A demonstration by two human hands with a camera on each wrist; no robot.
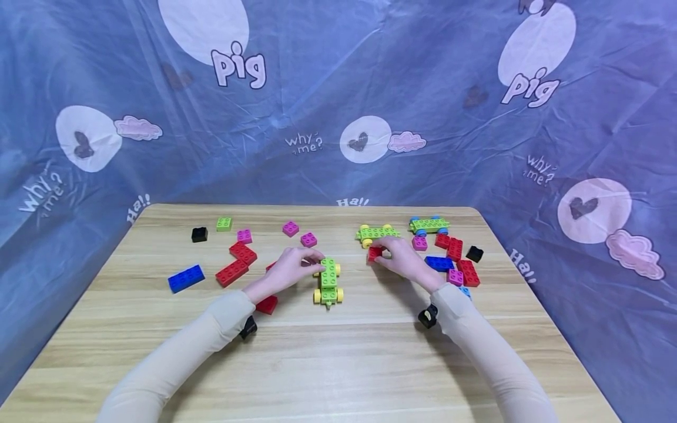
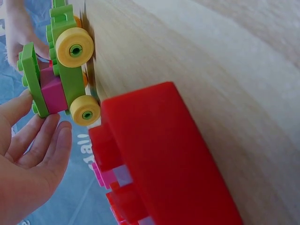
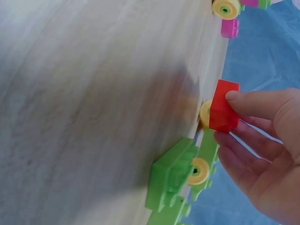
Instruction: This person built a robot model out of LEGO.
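Note:
My left hand (image 1: 290, 267) is at the far end of a green toy car base (image 1: 329, 296) with yellow wheels. In the left wrist view, its thumb and fingers pinch the end of a green brick (image 2: 31, 79), which lies over a pink brick (image 2: 54, 91) on the base. My right hand (image 1: 404, 258) holds a small red brick (image 3: 224, 105) between thumb and fingers, over the table. Just beyond it stands a second green car base (image 1: 376, 234) with yellow wheels. A large red brick (image 2: 159, 150) lies close to the left wrist camera.
To the left lie a blue brick (image 1: 186, 278), red bricks (image 1: 231, 273), pink bricks (image 1: 290, 228), a black brick (image 1: 199, 234) and a green brick (image 1: 224, 224). At right stands a green base (image 1: 429, 225) with blue wheels, near red, pink, blue and black bricks (image 1: 475, 253). A printed curtain (image 1: 328, 88) hangs behind.

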